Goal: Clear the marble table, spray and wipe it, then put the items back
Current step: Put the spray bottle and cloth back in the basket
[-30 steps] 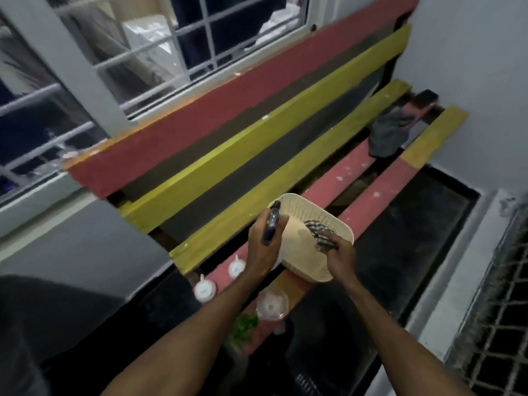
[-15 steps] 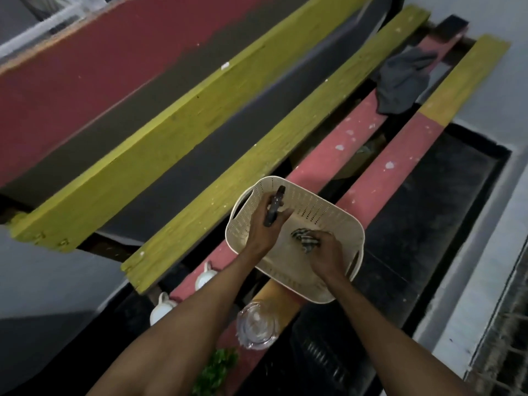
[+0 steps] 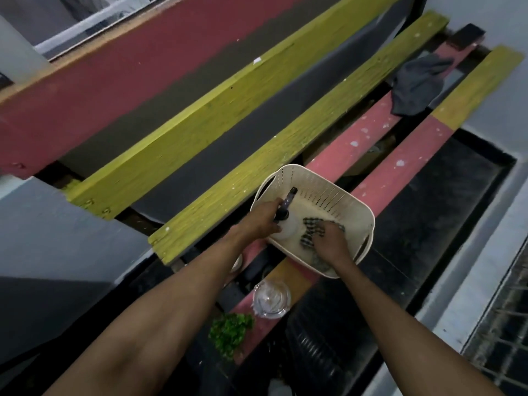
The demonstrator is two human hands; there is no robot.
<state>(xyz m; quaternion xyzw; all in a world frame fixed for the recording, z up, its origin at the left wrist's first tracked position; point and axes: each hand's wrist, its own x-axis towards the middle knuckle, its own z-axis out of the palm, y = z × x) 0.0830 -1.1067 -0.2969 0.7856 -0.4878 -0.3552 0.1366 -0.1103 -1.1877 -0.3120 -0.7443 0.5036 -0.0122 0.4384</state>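
A cream perforated basket (image 3: 328,190) stands on the red and yellow slats of a bench. My left hand (image 3: 261,218) grips a spray bottle (image 3: 287,205) with a dark head and a white body, lowered inside the basket at its left side. My right hand (image 3: 328,247) is inside the basket too, fingers curled on a black-and-white checked cloth (image 3: 310,228) lying on the basket's floor.
A clear glass jar (image 3: 271,298) and a bunch of green leaves (image 3: 230,331) sit on the slat nearer me. A white cup (image 3: 237,262) peeks out under my left forearm. A dark grey rag (image 3: 414,84) lies at the bench's far end. Black floor surrounds the bench.
Both hands have gone down into the basket: the spray bottle now stands in it and the cloth lies on its floor. The camera has tilted further down.
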